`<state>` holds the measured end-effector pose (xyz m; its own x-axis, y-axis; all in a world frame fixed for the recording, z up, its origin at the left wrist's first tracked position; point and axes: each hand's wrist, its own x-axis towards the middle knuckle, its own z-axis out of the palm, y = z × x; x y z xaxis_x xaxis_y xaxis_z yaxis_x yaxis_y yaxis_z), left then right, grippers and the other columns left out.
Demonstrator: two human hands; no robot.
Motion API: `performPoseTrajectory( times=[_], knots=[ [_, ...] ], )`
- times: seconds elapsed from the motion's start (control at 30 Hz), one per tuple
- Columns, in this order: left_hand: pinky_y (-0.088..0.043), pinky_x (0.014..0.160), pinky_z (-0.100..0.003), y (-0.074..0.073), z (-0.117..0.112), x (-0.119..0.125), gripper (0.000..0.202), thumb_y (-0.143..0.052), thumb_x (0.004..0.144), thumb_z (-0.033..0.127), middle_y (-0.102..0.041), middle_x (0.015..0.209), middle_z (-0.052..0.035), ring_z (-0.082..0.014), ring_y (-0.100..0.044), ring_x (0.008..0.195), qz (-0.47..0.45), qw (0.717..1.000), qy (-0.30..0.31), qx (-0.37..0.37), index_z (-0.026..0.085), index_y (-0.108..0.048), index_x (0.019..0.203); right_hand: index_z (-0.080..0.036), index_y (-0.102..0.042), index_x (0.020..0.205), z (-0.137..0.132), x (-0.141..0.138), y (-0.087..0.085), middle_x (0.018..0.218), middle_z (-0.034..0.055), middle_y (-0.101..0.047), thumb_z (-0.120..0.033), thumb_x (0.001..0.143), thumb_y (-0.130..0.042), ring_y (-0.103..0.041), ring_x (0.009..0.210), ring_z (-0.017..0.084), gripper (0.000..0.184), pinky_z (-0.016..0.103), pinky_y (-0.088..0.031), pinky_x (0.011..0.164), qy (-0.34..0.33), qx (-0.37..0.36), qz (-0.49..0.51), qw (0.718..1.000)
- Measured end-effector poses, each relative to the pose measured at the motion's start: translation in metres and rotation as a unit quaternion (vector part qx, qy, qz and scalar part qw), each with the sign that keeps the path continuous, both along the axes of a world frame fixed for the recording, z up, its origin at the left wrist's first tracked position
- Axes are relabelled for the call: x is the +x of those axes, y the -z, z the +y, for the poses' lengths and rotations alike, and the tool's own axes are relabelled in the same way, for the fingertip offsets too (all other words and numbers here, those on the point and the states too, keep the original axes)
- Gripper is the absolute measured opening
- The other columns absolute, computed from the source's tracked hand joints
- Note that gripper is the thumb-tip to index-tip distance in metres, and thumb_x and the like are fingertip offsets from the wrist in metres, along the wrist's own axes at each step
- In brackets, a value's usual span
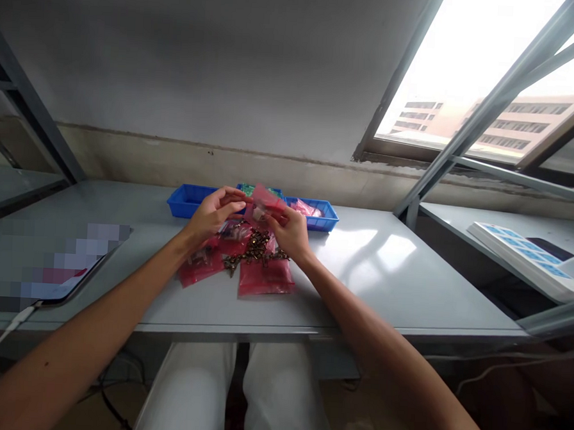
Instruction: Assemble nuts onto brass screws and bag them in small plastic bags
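Observation:
A small pink translucent plastic bag point(267, 198) is raised over the table in front of the blue bins. My right hand point(290, 231) grips its lower right side, fingers closed. On its left side, my left hand point(214, 212) has thumb and forefinger pinched together at the bag's edge; the exact contact is hard to see. Below the hands lies a pile of small bronze-coloured screws or similar metal fittings point(256, 245). Around and under the pile are several more pink bags, among them a flat one in front point(267, 279) and one at the left point(201, 266).
Behind the hands stand a blue bin point(188, 200) at left, one with green bags point(247, 190), and one with pink bags point(328, 221). A phone or tablet point(72, 274) with a white cable lies at left. Metal frame posts point(457, 147) rise at right beside a side shelf.

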<state>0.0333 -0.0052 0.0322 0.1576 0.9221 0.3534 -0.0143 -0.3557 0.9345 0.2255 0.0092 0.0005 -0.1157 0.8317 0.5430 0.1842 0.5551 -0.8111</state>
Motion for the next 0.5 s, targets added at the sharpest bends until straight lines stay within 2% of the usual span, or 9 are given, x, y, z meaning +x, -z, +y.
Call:
performPoseTrajectory(
  times=[0.1, 0.2, 0.33, 0.4, 0.5],
  knots=[
    [-0.047, 0.097, -0.040, 0.009, 0.007, -0.001, 0.044, -0.074, 0.069, 0.035, -0.067, 0.112, -0.0097, -0.0229, -0.061, 0.110, 0.070, 0.994, -0.069, 0.035, 0.018, -0.056, 0.105, -0.022, -0.070, 0.094, 0.004, -0.001, 0.000, 0.092, 0.0024, -0.073, -0.030, 0.072, -0.075, -0.069, 0.085, 0.020, 0.024, 0.035, -0.058, 0.076, -0.040, -0.096, 0.164, 0.981],
    [-0.051, 0.087, -0.037, 0.016, 0.009, 0.001, 0.054, -0.078, 0.066, 0.040, -0.068, 0.107, -0.0091, -0.0226, -0.063, 0.100, 0.097, 0.994, -0.054, -0.011, 0.017, -0.055, 0.109, -0.021, -0.068, 0.091, 0.002, -0.002, -0.003, 0.089, 0.0027, -0.072, -0.028, 0.066, -0.080, -0.068, 0.076, 0.017, 0.029, 0.034, -0.059, 0.070, -0.075, -0.178, 0.240, 0.951],
    [-0.050, 0.070, -0.029, 0.018, 0.005, 0.006, 0.040, -0.076, 0.069, 0.048, -0.068, 0.083, -0.0036, -0.0178, -0.063, 0.077, 0.081, 0.995, 0.004, -0.054, 0.016, -0.060, 0.088, -0.019, -0.066, 0.088, -0.005, -0.005, -0.008, 0.085, 0.0030, -0.071, -0.027, 0.059, -0.084, -0.068, 0.070, 0.017, 0.035, 0.034, -0.060, 0.070, -0.119, -0.222, 0.269, 0.930],
    [-0.048, 0.068, -0.027, 0.018, 0.005, 0.007, 0.037, -0.077, 0.067, 0.047, -0.065, 0.076, -0.0009, -0.0147, -0.060, 0.070, 0.040, 0.997, -0.013, -0.058, 0.016, -0.060, 0.080, -0.018, -0.066, 0.088, -0.008, -0.004, -0.010, 0.085, 0.0030, -0.070, -0.028, 0.059, -0.085, -0.069, 0.069, 0.017, 0.036, 0.034, -0.059, 0.069, -0.122, -0.238, 0.272, 0.925],
    [-0.046, 0.070, -0.025, 0.017, 0.008, 0.005, 0.034, -0.079, 0.064, 0.043, -0.063, 0.075, 0.0011, -0.0125, -0.058, 0.069, -0.033, 0.997, -0.052, -0.053, 0.016, -0.060, 0.076, -0.018, -0.066, 0.085, -0.009, -0.002, -0.013, 0.083, 0.0027, -0.069, -0.032, 0.063, -0.083, -0.069, 0.068, 0.018, 0.031, 0.032, -0.058, 0.065, -0.114, -0.268, 0.267, 0.919]
  ],
)
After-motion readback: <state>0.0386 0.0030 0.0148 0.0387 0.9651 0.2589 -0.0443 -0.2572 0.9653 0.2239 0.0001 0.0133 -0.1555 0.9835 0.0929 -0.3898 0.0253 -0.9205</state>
